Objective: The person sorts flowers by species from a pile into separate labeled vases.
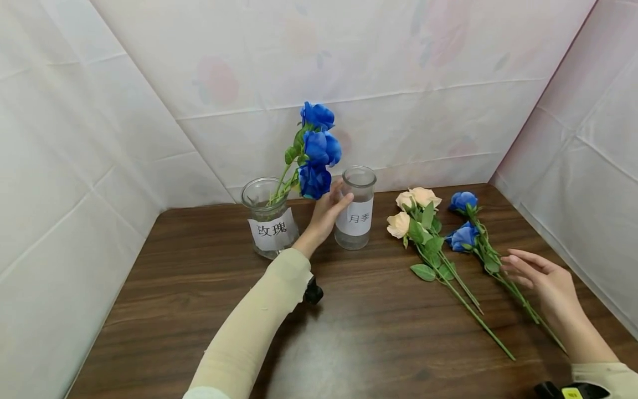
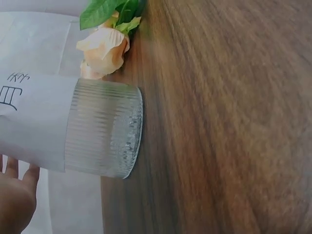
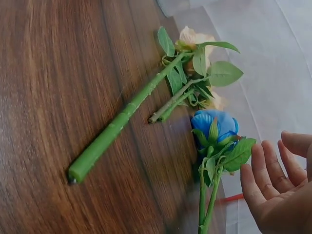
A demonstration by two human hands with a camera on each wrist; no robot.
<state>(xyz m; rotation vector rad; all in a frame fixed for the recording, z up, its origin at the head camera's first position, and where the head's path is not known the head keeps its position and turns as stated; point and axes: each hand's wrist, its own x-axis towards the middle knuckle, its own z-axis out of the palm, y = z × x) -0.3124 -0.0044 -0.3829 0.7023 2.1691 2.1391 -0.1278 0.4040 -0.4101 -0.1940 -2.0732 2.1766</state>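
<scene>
My left hand [image 1: 326, 213] is at the left side of the narrow glass vase [image 1: 353, 239], its fingertips beside or against the paper label; firm contact cannot be told. In the left wrist view, the fingers of that hand [image 2: 17, 195] reach behind the labelled vase [image 2: 100, 129]. My right hand [image 1: 545, 280], fingers extended and apart, hovers by the stems of two blue roses [image 1: 463, 237] lying on the table. It holds nothing in the right wrist view, where a blue rose [image 3: 217, 127] lies beside its fingertips.
A wider labelled glass vase [image 1: 269, 249] at the left holds several blue roses [image 1: 319, 148] leaning right. Cream roses [image 1: 408, 213] with long green stems lie between the narrow vase and the right hand. Behind the wooden table [image 1: 199, 310] hangs a pale cloth [image 1: 269, 66].
</scene>
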